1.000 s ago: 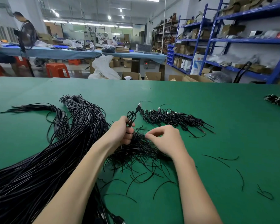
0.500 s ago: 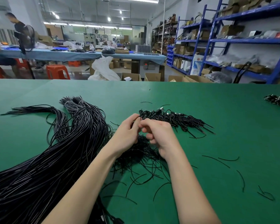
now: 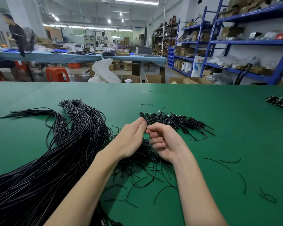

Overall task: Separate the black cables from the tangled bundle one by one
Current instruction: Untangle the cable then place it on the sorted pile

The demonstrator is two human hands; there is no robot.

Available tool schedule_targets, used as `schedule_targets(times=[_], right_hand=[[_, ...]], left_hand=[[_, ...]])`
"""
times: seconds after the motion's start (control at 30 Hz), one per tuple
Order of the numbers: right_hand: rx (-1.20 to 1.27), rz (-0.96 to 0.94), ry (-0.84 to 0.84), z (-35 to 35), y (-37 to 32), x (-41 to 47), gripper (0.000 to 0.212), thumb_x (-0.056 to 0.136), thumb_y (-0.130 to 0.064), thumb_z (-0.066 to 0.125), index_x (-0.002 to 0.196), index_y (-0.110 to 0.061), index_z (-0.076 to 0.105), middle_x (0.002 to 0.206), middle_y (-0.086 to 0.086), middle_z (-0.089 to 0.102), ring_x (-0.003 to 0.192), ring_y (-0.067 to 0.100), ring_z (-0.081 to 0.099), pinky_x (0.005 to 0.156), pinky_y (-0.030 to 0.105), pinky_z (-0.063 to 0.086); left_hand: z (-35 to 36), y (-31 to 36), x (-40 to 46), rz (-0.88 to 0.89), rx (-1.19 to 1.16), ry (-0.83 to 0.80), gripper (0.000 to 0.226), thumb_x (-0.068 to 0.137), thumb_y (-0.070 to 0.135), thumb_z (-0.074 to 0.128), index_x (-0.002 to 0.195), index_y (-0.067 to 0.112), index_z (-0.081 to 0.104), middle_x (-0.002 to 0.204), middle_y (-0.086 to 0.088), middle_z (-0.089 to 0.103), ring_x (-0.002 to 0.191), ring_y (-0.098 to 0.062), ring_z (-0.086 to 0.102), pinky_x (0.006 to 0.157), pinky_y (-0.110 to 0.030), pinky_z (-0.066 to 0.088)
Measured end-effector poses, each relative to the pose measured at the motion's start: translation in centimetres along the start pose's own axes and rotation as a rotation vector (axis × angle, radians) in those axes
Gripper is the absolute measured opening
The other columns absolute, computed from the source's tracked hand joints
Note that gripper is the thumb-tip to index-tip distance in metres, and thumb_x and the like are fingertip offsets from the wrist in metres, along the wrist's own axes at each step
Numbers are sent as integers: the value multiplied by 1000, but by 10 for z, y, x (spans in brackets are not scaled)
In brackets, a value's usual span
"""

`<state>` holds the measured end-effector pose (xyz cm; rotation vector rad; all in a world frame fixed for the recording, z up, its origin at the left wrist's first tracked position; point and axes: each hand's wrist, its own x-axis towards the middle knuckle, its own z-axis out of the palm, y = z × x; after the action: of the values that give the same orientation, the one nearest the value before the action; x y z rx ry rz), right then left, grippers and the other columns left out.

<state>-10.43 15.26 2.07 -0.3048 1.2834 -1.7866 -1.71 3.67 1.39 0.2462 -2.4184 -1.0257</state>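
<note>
Both hands are meeting above the tangled bundle [image 3: 137,159] on the green worktop [image 3: 219,111]. The left hand [image 3: 131,137] is pinching one black cable [image 3: 149,123] with fingers together; the right hand [image 3: 165,144] is curling its fingers round the same strand, just beside. Best drawn out slowly, the hands parting — a snag probably tightens under a jerk. The cables are lying thin, glossy and limp beneath the fingers.

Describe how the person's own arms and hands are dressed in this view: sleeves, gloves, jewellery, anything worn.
Both forearms are bare up to the frame's bottom edge, with no sleeve in view. The left hand and right hand wear no gloves. No watch, bracelet or ring shows on the visible wrists or fingers. Nails look short and unpainted where visible.
</note>
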Motion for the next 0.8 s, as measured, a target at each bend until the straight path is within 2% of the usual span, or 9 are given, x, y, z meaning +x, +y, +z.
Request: schedule_targets(times=[0.13,0.23,0.3,0.37,0.53,0.6,0.7,0.8], right_hand=[[32,51,-43,-3,0,0,44,94,-12,61,51,-11,70,52,-7,43,36,1,31,29,10,22],[69,81,-66,-2,6,2,32,85,-11,68,53,-10,71,55,-6,45,37,1,34,29,10,24],[124,111,-90,-2,11,3,16,74,-15,74,58,-10,74,58,-6,46,39,1,36,30,10,26],[179,130,-95,-3,15,5,8,70,-16,78,65,-9,77,60,-5,49,41,1,39,32,9,30],[287,136,-126,-8,25,9,11,71,-11,82,76,-5,75,71,3,62,52,6,58,41,12,49],[363,134,-199,-12,28,8,11,76,-9,79,84,-3,75,77,4,64,58,8,63,47,14,54],[322,90,-291,-20,30,8,21,71,-10,87,87,-1,77,78,4,65,62,8,66,51,16,57],[174,19,-384,-30,32,6,35,58,-17,99,86,-5,80,75,2,69,61,6,66,52,15,56]], left_hand=[[0,-2,-2,14,17,13,37,110,31,30,75,21,39,63,12,55,56,-5,43,56,-20,33],[3,-4,-1,4,44,82,35,109,29,31,77,19,39,69,3,59,65,-7,54,61,-23,37],[5,-6,1,-14,28,122,32,108,28,32,78,20,38,69,0,59,61,-6,49,57,-18,35],[6,-8,2,-44,1,145,27,108,29,34,83,18,39,70,-5,59,57,-7,45,56,-19,36],[5,-9,4,-103,-103,155,21,106,27,37,88,18,40,64,6,49,52,-2,42,55,-20,37],[2,-6,4,-173,-326,71,24,107,25,37,84,19,38,65,5,50,57,-7,49,56,-25,40],[-6,-2,2,-266,-617,-117,29,107,23,39,77,25,40,64,2,53,59,-11,55,54,-21,40],[-17,-5,-3,-242,-898,-368,24,104,20,47,81,21,39,67,-4,41,61,-16,43,55,-23,29]])
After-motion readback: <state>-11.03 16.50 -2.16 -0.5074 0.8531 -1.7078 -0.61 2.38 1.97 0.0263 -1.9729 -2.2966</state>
